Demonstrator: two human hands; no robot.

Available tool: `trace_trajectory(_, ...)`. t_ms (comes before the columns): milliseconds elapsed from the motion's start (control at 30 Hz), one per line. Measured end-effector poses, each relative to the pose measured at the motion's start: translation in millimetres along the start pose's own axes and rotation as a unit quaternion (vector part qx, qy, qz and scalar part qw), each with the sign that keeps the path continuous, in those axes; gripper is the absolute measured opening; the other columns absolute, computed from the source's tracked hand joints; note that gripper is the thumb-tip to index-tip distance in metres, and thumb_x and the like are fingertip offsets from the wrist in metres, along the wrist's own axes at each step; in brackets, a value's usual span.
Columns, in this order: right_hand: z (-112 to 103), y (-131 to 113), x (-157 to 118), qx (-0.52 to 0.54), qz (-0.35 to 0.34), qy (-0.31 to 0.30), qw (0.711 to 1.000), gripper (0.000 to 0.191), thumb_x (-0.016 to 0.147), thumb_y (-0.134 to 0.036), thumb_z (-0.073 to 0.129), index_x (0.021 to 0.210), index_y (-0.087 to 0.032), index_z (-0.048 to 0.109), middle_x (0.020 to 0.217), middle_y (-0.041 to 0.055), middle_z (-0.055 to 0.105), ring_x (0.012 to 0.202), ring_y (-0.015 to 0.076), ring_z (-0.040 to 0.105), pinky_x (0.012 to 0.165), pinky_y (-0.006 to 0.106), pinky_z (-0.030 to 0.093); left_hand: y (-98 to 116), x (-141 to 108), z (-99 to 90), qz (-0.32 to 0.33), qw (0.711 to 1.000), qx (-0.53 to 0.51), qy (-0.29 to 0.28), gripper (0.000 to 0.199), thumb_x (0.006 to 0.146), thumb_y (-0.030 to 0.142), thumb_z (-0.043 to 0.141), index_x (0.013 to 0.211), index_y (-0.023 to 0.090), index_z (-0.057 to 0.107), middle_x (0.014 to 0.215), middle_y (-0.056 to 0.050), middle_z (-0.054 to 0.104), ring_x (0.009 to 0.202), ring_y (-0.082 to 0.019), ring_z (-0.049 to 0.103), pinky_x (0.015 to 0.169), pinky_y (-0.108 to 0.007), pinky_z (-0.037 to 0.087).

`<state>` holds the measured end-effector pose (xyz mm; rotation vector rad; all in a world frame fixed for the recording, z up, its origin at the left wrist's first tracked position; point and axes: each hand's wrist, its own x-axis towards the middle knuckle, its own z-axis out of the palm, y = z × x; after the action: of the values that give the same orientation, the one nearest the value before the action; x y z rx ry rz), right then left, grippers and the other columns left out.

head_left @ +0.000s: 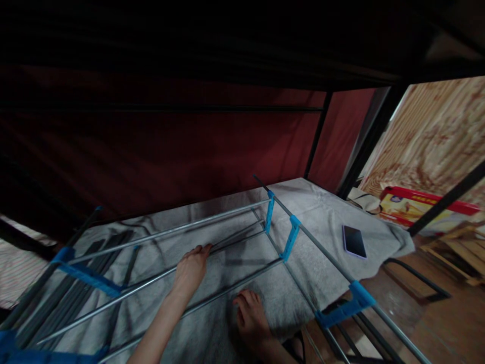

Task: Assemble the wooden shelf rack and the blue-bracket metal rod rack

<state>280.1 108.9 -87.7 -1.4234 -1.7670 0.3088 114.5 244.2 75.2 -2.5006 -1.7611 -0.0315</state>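
A frame of thin metal tubes and blue plastic connectors lies across the grey sheet. My left hand [191, 265] is closed around a metal tube [151, 277] in the middle of the frame. That tube slants from the lower left toward the blue connectors [269, 215] at the far right. Close to the front tube [231, 288], my right hand [252, 316] hovers over or rests on the sheet, fingers loosely bent and apart, with nothing visible in them. Another blue connector [89, 277] joins tubes on the left, and one more [344, 306] sits at the lower right.
Several loose dark tubes [71, 298] lie on the grey sheet [322, 202] at the left. A phone [354, 241] rests toward the right edge. Dark bed-frame posts [373, 141] and a low overhead structure surround the space. A red and yellow box [420, 207] stands beyond.
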Motion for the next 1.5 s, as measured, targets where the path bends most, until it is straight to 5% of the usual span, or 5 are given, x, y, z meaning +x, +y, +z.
trace_trajectory(800, -1.4, 1.1, 1.2, -0.015, 0.011, -0.029, 0.999, 0.034, 0.079, 0.003, 0.046, 0.102, -0.021, 0.056, 0.104, 0.0053, 0.057, 0.094, 0.0205, 0.053, 0.087, 0.038, 0.043, 0.2, 20.1, 18.9, 0.029, 0.999, -0.023, 0.021, 0.049, 0.092, 0.010, 0.031, 0.133, 0.023, 0.054, 0.119, -0.012, 0.064, 0.098, -0.022, 0.065, 0.091, -0.035, 0.047)
trace_trajectory(1500, -5.5, 0.0, 2.3, -0.009, 0.008, -0.033, 0.999, 0.032, 0.082, -0.001, 0.045, 0.104, -0.022, 0.055, 0.102, 0.0053, 0.058, 0.094, 0.0214, 0.054, 0.086, 0.038, 0.044, -0.8, 24.6, 16.7, 0.027, 0.999, -0.036, 0.014, 0.049, 0.091, 0.011, 0.033, 0.134, 0.024, 0.053, 0.121, -0.011, 0.064, 0.099, -0.020, 0.064, 0.093, -0.034, 0.046)
